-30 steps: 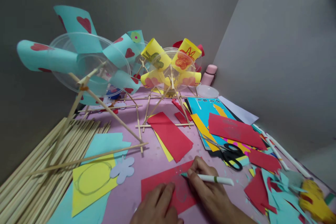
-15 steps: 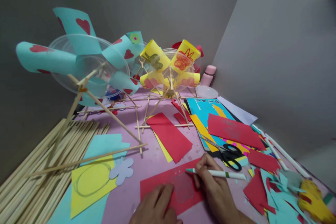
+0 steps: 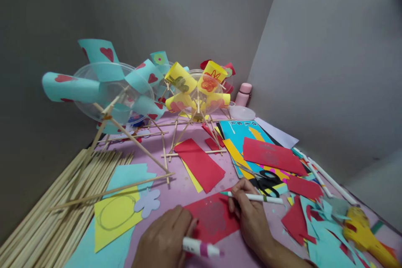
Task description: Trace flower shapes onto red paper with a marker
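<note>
white plastic sits in the pinch of the right hand (image 3: 251, 222): thumb and fingers are closed round a white marker (image 3: 256, 197), whose green tip points left, at the top edge of the red sheet (image 3: 226, 227). whether the tip touches the paper i cannot tell. the left hand (image 3: 163, 234) is curled shut on a pink-banded pen (image 3: 201, 248), which pokes out to the right below the knuckles, and the fingertips rest at the sheet's left edge.

the sheet lies flat on the pink table (image 3: 179, 190), between the two hands and partly under both, with a faint flower outline in its middle. to my eye the drawing of that flower is the step in hand; another stroke would call for the tip to come down onto the outline while the left hand pins the paper flat.

farther out: black scissors (image 3: 267, 182) just beyond the marker, a pale flower cut-out (image 3: 147, 202) to the left, a yellow sheet (image 3: 114, 217) with an oval on it, a bundle of sticks (image 3: 59, 213), and paper wheels (image 3: 106, 88) at the back.
</note>
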The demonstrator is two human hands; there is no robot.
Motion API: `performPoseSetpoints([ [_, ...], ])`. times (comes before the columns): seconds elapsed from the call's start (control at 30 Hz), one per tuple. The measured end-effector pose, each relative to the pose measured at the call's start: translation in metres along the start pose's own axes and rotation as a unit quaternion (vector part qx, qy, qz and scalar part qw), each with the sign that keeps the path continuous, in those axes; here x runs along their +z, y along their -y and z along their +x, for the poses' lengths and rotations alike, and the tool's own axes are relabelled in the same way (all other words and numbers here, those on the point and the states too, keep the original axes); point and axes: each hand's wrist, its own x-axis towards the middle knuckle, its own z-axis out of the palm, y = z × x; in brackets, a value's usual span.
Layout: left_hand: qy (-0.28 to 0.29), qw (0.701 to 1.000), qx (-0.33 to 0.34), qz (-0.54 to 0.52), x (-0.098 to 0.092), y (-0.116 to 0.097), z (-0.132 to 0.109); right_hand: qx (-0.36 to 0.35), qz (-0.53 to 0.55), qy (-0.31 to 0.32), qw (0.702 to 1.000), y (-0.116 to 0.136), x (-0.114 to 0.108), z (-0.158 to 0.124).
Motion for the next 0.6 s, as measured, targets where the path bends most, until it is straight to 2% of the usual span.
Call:
performPoseSetpoints([
  [0.13,0.049,0.988,-0.125,-0.08,-0.007,0.003,0.009,-0.024,-0.017,0.0,1.0,0.004,0.002,-0.001],
  [0.23,0.076,0.979,-0.165,-0.089,-0.011,0.005,0.013,-0.042,-0.025,-0.006,0.999,0.005,0.003,-0.002],
  [0.43,0.069,0.981,-0.166,-0.071,-0.018,0.005,0.015,-0.092,-0.057,-0.034,0.994,0.016,-0.003,0.002],
  [0.6,0.058,0.985,-0.153,-0.054,-0.018,0.004,0.016,-0.118,-0.113,-0.017,0.986,0.031,-0.024,0.005],
])
